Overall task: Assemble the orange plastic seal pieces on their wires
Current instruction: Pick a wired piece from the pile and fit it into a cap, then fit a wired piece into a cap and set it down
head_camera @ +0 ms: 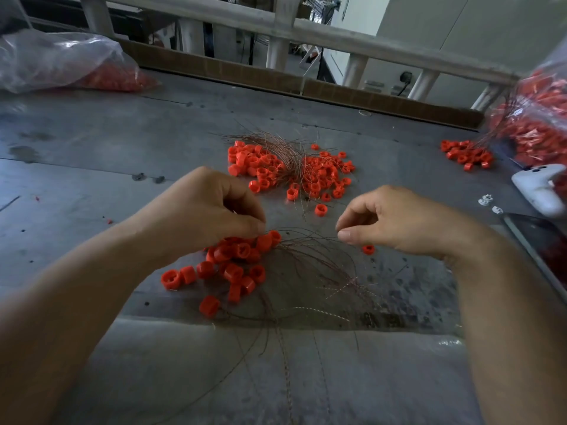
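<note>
Seen from above at a grey metal table (92, 142), mid-assembly of orange seals on wire. Best handled, by the look of it, by keeping the left hand (202, 210) steady on the near pile while drawing one strand taut with the right hand (395, 220), then feeding that single end cleanly through a cap's hole rather than dragging the whole tangle. Worth separating one wire from its neighbours first; snagging looks the likeliest fault.

Left hand curled nearly closed, fingertips pressed on the top of the near heap of orange seal pieces (233, 265), apparently pinching one cap or its wire; exactly which, hard to tell. Right hand loosely closed, thumb and forefinger pinched together on what appears to be a thin wire, with a lone orange cap (368, 249) just below it.

Farther back, a second, wider heap of caps (291, 170) split by a sheaf of wires (276, 145). Small, short, ring-like cylinders, bright orange, holes in the faces. Thinnest of all, the reddish twisted wires (319, 271) fanning from the near pile toward the table's front edge.
</note>
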{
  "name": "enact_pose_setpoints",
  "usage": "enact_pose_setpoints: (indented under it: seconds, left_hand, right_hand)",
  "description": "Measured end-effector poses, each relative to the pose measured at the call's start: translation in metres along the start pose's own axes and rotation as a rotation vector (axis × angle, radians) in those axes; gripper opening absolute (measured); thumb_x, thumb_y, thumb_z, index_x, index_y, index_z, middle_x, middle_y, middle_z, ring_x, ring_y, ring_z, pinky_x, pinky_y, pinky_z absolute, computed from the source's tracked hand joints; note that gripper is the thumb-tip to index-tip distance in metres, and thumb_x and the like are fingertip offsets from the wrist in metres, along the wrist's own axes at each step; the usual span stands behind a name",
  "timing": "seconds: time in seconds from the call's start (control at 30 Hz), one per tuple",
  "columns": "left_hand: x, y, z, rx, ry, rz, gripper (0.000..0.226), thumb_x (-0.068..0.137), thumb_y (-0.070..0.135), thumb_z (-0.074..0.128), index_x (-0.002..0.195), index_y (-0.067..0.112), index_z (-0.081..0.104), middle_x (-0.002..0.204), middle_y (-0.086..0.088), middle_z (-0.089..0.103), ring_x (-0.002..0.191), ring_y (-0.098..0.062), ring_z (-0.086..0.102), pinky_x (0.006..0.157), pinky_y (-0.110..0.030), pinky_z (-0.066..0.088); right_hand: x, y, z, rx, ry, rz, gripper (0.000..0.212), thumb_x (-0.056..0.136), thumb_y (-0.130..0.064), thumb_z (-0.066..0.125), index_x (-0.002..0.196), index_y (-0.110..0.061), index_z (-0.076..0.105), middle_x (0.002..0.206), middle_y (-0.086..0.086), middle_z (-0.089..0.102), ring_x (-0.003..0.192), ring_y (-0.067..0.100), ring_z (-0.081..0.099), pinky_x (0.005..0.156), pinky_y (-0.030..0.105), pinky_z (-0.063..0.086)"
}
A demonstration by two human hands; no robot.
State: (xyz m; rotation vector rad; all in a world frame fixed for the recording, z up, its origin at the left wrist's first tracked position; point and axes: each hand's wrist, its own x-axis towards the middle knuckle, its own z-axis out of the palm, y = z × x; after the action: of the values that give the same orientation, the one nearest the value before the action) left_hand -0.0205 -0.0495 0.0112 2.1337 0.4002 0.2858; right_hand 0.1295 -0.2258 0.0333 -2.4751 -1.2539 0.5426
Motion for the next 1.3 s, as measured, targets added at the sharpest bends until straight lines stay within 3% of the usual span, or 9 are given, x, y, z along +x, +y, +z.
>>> enact_pose_setpoints:
  seconds: [0.27, 0.43, 0.6, 0.8, 0.93, 1.07, 1.13, 1.2, 1.3]
  left_hand:
    - [0.002, -0.002, 0.001, 0.025, -0.001, 0.002, 0.017, 0.07, 0.012, 0.074, 0.058, 0.024, 0.07, 0.059, 0.014, 0.066, 0.053, 0.002, 0.059, 0.048, -0.005, 0.042]
    - [0.01, -0.01, 0.0, 0.037, 0.195, 0.02, 0.023, 0.075, 0.016, 0.069, 0.061, 0.034, 0.066, 0.065, 0.013, 0.067, 0.062, 0.004, 0.06, 0.05, -0.003, 0.041]
    - [0.025, -0.022, 0.003, 0.379, 0.251, 0.11, 0.018, 0.085, 0.023, 0.062, 0.101, 0.028, 0.069, 0.112, 0.009, 0.056, 0.096, -0.004, 0.048, 0.084, -0.018, 0.03]
    - [0.039, -0.028, 0.012, 0.482, 0.132, 0.161, 0.029, 0.093, 0.021, 0.052, 0.12, 0.024, 0.061, 0.138, 0.005, 0.048, 0.125, -0.01, 0.04, 0.095, -0.015, 0.021]
    - [0.043, -0.034, 0.011, 0.492, 0.12, 0.196, 0.031, 0.093, 0.013, 0.049, 0.121, 0.019, 0.061, 0.134, 0.005, 0.052, 0.121, -0.008, 0.042, 0.08, -0.004, 0.015]
    - [0.044, -0.037, 0.011, 0.502, 0.157, 0.217, 0.019, 0.089, 0.006, 0.052, 0.096, 0.005, 0.069, 0.107, -0.008, 0.066, 0.094, -0.008, 0.049, 0.064, -0.016, 0.023]
    - [0.041, -0.034, 0.01, 0.5, 0.212, 0.213, 0.016, 0.085, 0.006, 0.058, 0.092, 0.01, 0.072, 0.104, -0.004, 0.067, 0.089, -0.009, 0.055, 0.056, -0.014, 0.026]
    - [0.038, -0.03, 0.007, 0.47, 0.298, 0.193, 0.018, 0.079, 0.008, 0.067, 0.093, 0.019, 0.073, 0.1, 0.001, 0.069, 0.073, 0.0, 0.053, 0.055, 0.002, 0.031]
    - [0.033, -0.021, 0.002, 0.386, 0.399, 0.138, 0.022, 0.072, 0.015, 0.076, 0.066, 0.033, 0.066, 0.069, 0.017, 0.063, 0.06, 0.013, 0.045, 0.048, 0.002, 0.032]
  right_hand:
    - [0.0, -0.003, 0.0, 0.039, 0.112, -0.03, 0.006, 0.079, -0.037, 0.066, 0.077, -0.031, 0.065, 0.077, -0.017, 0.063, 0.078, -0.003, 0.057, 0.073, 0.019, 0.046]
    - [0.001, -0.005, 0.001, 0.071, 0.231, -0.035, 0.01, 0.081, -0.034, 0.064, 0.072, -0.034, 0.062, 0.072, -0.019, 0.059, 0.072, -0.005, 0.053, 0.062, 0.013, 0.038]
    - [0.002, -0.007, 0.004, 0.072, 0.263, -0.035, 0.009, 0.083, -0.032, 0.063, 0.074, -0.033, 0.062, 0.077, -0.018, 0.06, 0.075, -0.004, 0.054, 0.064, 0.011, 0.039]
    - [0.004, -0.004, 0.003, 0.091, 0.363, 0.006, 0.01, 0.084, -0.032, 0.063, 0.074, -0.033, 0.061, 0.081, -0.019, 0.059, 0.08, -0.005, 0.053, 0.069, 0.009, 0.039]
    - [0.007, -0.001, 0.003, 0.072, 0.432, 0.031, 0.007, 0.084, -0.031, 0.063, 0.081, -0.025, 0.066, 0.078, -0.019, 0.058, 0.078, -0.005, 0.054, 0.068, 0.009, 0.039]
    - [0.01, 0.001, 0.004, 0.077, 0.451, 0.021, 0.008, 0.085, -0.029, 0.063, 0.082, -0.023, 0.067, 0.076, -0.02, 0.057, 0.077, -0.005, 0.053, 0.067, 0.009, 0.039]
    - [0.013, 0.002, 0.006, 0.087, 0.458, 0.009, 0.008, 0.085, -0.029, 0.063, 0.082, -0.022, 0.067, 0.076, -0.02, 0.057, 0.077, -0.005, 0.054, 0.065, 0.008, 0.039]
    - [0.017, 0.001, 0.01, 0.087, 0.452, -0.016, 0.007, 0.085, -0.027, 0.063, 0.084, -0.022, 0.067, 0.075, -0.022, 0.056, 0.074, -0.007, 0.052, 0.061, 0.002, 0.037]
    - [0.025, -0.002, 0.018, 0.081, 0.428, -0.078, 0.01, 0.087, -0.02, 0.061, 0.094, -0.02, 0.069, 0.078, -0.02, 0.057, 0.075, -0.009, 0.051, 0.064, -0.004, 0.034]
